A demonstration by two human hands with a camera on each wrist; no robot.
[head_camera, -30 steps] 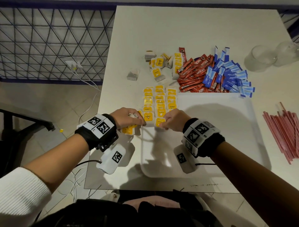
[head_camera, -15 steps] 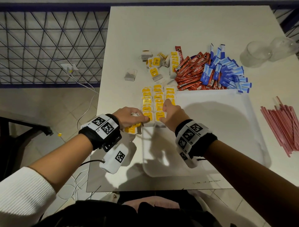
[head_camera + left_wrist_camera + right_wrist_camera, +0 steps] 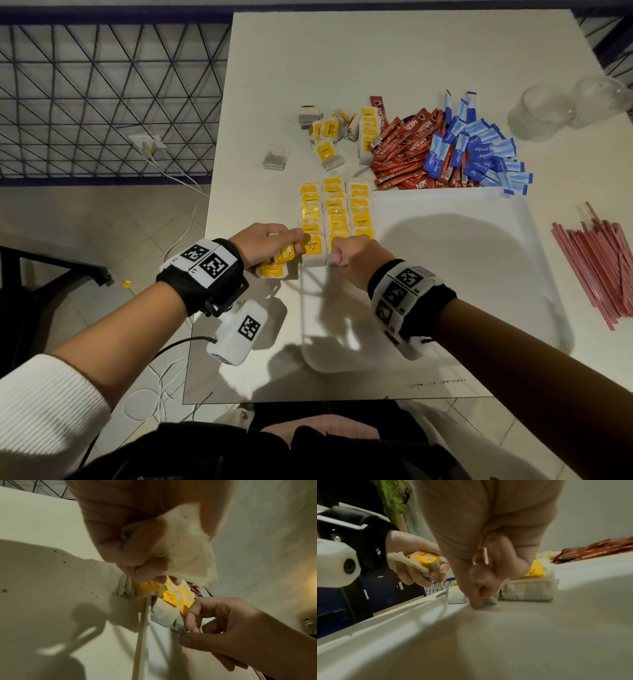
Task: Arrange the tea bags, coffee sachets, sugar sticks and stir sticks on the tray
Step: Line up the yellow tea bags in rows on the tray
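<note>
White bench (image 3: pixel 342 61) carried a tray (image 3: pixel 479 274). Left hand (image 3: pixel 265 245) clutched several tea bags (image 3: pixel 423 561); right hand (image 3: pixel 356 255) pinched one bag (image 3: pixel 175 627) on the tray.

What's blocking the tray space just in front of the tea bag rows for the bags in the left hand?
Only the right hand, setting a bag at the middle row's near end; the tray beyond shows bare.

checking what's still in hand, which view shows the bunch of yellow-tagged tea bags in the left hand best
The right wrist view: the left hand grips the bunch of yellow-tagged tea bags side-on, unobstructed. The head view shows only tags poking out under the fingers. The left wrist view shows mostly blurred white bag paper.
</note>
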